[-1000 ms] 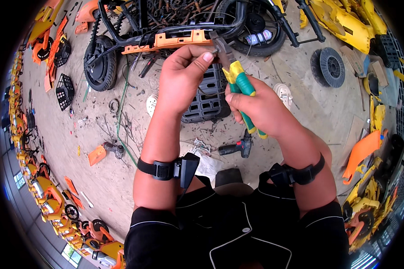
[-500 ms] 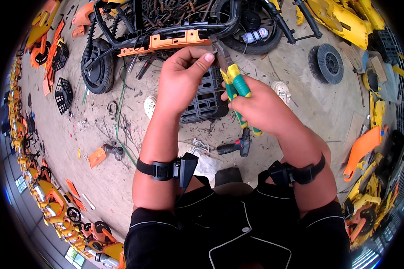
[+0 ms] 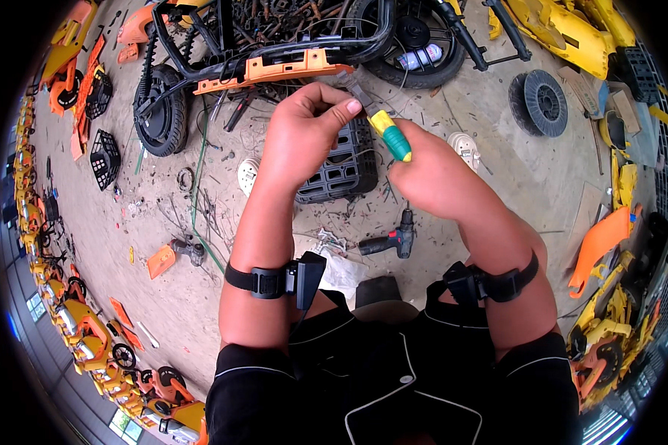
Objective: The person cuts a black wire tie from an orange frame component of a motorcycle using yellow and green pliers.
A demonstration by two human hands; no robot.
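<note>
My right hand (image 3: 430,167) is wrapped round a pair of pliers (image 3: 390,136) with green and yellow handles. Only one handle shows; the palm hides the other. The metal jaws point away and to the left, toward the orange panel (image 3: 286,67) on a black scooter frame (image 3: 364,50). Beside the jaws, my left hand (image 3: 304,133) is closed, thumb pressed against the forefinger. Whatever it pinches is too small or hidden to make out. Below both hands a black slotted plastic crate (image 3: 339,174) lies on the floor, partly covered by my left hand.
A cordless drill (image 3: 393,239) lies near my knees, and a grey power tool (image 3: 188,252) to the left. Metal rods (image 3: 267,22) are heaped behind the frame, between two wheels (image 3: 159,111). At right are a wire spool (image 3: 545,106) and piled yellow panels (image 3: 571,37).
My right hand has rolled over, so the pliers are seen edge-on with one handle hidden. My left hand has shifted slightly right and down, its thumb still against the forefinger.
</note>
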